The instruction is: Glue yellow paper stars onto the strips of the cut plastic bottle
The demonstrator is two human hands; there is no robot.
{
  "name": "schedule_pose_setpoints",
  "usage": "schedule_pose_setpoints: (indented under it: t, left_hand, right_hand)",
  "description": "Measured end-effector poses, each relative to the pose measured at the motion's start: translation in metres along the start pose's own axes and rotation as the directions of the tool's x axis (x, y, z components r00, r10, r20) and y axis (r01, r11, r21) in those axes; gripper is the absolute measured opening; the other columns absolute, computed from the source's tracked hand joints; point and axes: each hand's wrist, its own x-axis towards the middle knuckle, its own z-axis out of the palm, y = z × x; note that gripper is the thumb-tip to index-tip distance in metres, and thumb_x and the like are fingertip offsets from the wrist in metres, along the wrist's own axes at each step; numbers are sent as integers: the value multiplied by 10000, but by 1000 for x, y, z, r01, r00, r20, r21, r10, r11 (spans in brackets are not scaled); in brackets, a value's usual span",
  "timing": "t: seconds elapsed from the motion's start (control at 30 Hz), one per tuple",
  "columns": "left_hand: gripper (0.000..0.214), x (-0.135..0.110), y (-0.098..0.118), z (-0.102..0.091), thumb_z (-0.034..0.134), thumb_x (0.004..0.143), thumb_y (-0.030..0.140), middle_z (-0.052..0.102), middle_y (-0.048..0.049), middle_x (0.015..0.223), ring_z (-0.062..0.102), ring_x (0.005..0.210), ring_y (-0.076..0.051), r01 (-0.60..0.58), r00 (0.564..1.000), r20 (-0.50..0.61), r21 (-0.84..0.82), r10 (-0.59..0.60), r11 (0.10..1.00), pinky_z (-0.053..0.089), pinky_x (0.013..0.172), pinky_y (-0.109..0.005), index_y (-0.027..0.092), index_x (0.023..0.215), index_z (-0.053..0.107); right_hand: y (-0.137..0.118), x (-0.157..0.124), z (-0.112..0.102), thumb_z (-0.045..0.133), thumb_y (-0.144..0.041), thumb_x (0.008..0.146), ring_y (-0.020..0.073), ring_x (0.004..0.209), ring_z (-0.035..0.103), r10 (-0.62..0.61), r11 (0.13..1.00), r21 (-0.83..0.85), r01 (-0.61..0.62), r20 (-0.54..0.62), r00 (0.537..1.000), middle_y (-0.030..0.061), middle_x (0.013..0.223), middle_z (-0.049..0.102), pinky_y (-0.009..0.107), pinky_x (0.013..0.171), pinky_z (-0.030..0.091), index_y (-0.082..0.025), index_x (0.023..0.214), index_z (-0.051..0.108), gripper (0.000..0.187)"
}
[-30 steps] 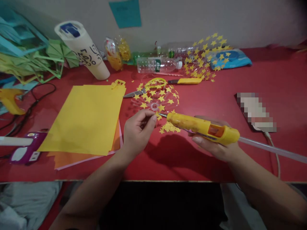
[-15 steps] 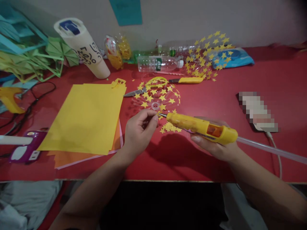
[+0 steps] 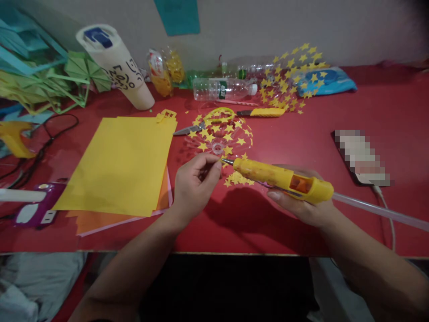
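My right hand [image 3: 298, 205] is wrapped round a yellow hot glue gun [image 3: 268, 174], with a clear glue stick [image 3: 378, 210] trailing from its back end. The gun's metal nozzle points left and meets the fingertips of my left hand [image 3: 197, 183]. Those fingers pinch a small yellow paper star [image 3: 223, 158], mostly hidden by the thumb. Just beyond stands a clear plastic bottle piece [image 3: 217, 147] cut into spread strips, with yellow stars stuck on it. A small pile of loose yellow stars [image 3: 239, 179] lies on the red table, below the gun's front end.
Yellow paper sheets [image 3: 117, 165] lie at left, near a purple power strip [image 3: 36, 205]. Scissors [image 3: 189, 129] and a yellow cutter knife [image 3: 266, 112] lie behind the bottle piece. A tumbler [image 3: 117, 67], plastic bottles [image 3: 211, 89] and another starred piece [image 3: 284, 85] stand further back. A phone [image 3: 360, 156] charges at right.
Almost nothing differs. The nozzle stays at my left fingertips, and the whole view has shifted very slightly.
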Motion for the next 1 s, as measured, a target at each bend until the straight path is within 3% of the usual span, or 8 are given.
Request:
schedule_pose_setpoints:
  t: [0.27,0.53,1.0]
  left_hand:
    - [106,0,-2,0,524,813,206,584,27,593,540,515,-60,-13,1000,-1,6,13,1000,452,497,-168,173,721,566]
    - [107,0,-1,0,526,807,214,567,29,584,521,501,-58,3,1000,-6,2,-3,1000,437,484,-173,171,717,565]
    - [110,1,-2,0,523,809,199,568,33,577,521,500,-58,-23,1000,-3,0,23,1000,437,486,-170,170,708,558]
  right_hand:
    - [1,0,0,550,-403,800,172,512,530,-3,1000,-11,4,14,1000,8,561,539,294,450,411,-242,695,580,195]
    - [1,1,-1,558,-403,804,153,472,506,-12,1000,-11,12,-1,1000,-4,530,498,282,420,387,-238,618,484,260]
    - [0,2,-1,556,-376,806,154,479,512,-34,999,-17,35,13,999,8,541,525,285,436,396,-220,619,537,244]
